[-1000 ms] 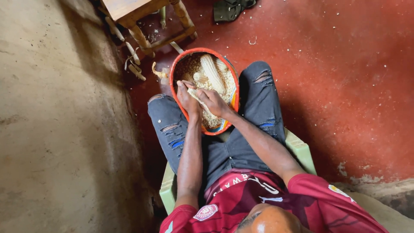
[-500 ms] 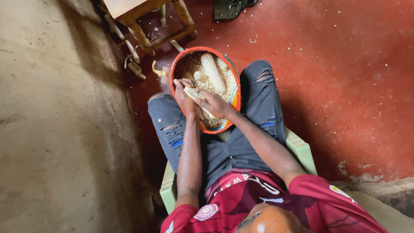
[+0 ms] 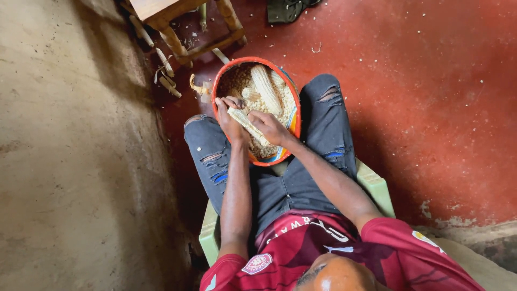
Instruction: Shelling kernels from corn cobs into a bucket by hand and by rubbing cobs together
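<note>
Since a second ago both hands have slid slightly toward twelve o'clock over the basin, and the cob between them now lies more stretched out, its far end nearer the rim. Left hand (image 3: pixel 230 119) is wrapped around the upper end of the pale maize cob (image 3: pixel 243 121), fingers curled over it at the basin's nine o'clock edge. Right hand (image 3: pixel 270 128) is closed on the cob's lower end, at about four o'clock from the left hand, the two hands almost touching. Under them sits the orange-rimmed basin (image 3: pixel 217 86), held between the knees in torn dark jeans (image 3: pixel 210 156), full of loose kernels (image 3: pixel 237 83) with two whole cobs (image 3: pixel 265 87) lying at its twelve o'clock side. Bare stripped cobs (image 3: pixel 164 75) lie on the red floor (image 3: pixel 431 97) at ten o'clock, beside a wooden stool (image 3: pixel 177 32). The person sits on a green plastic chair (image 3: pixel 374 186).
</note>
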